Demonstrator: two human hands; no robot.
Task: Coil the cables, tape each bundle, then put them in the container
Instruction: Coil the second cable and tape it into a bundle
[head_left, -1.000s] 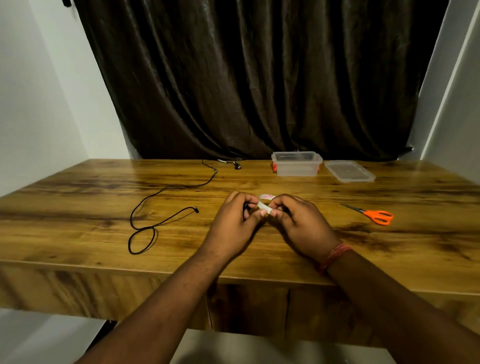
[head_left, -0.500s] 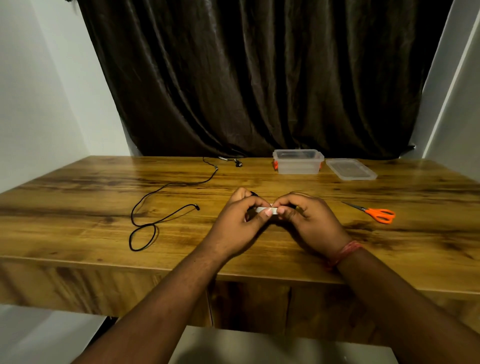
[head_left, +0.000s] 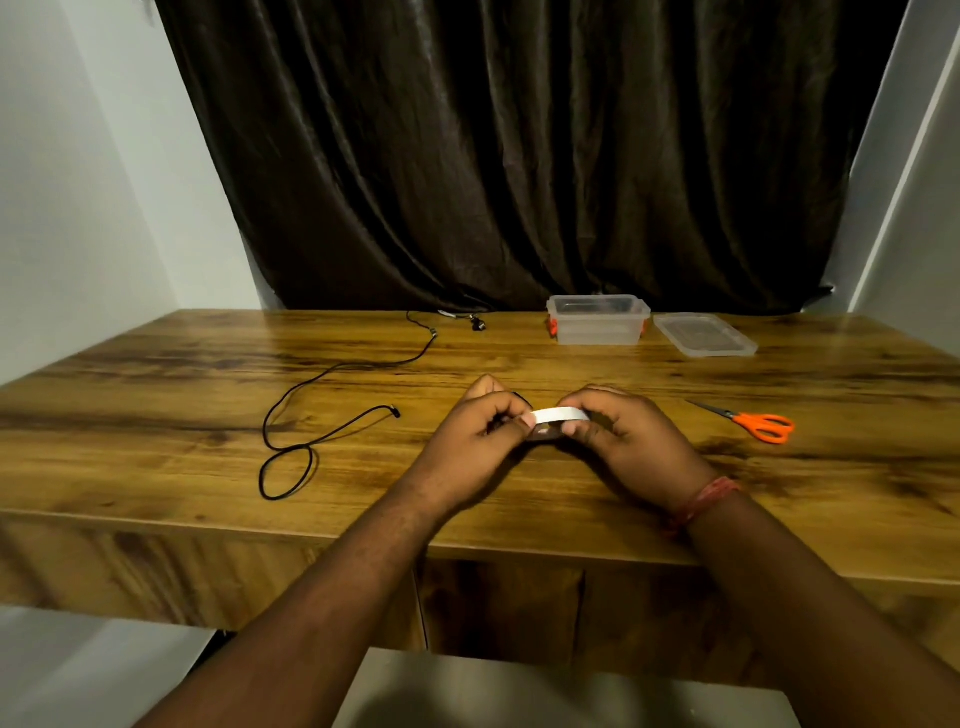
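A strip of white tape (head_left: 558, 414) is stretched between my two hands above the middle of the wooden table (head_left: 156, 395). My left hand (head_left: 478, 431) pinches its left end; a dark bit of cable peeks out behind those fingers, the rest hidden. My right hand (head_left: 623, 431) grips the tape's right end, and what looks like the roll shows dimly just below the strip. A loose black cable (head_left: 291, 410) lies uncoiled to the left, running toward the back. The clear container (head_left: 597, 327) with orange clips stands open at the back.
The container's clear lid (head_left: 704, 335) lies to the right of it. Orange-handled scissors (head_left: 763, 423) lie on the table to the right of my right hand. A dark curtain hangs behind the table, with white walls on both sides.
My hands have drawn apart a little, and a longer stretch of white tape now shows between them. The loose cable, container and scissors have not moved.
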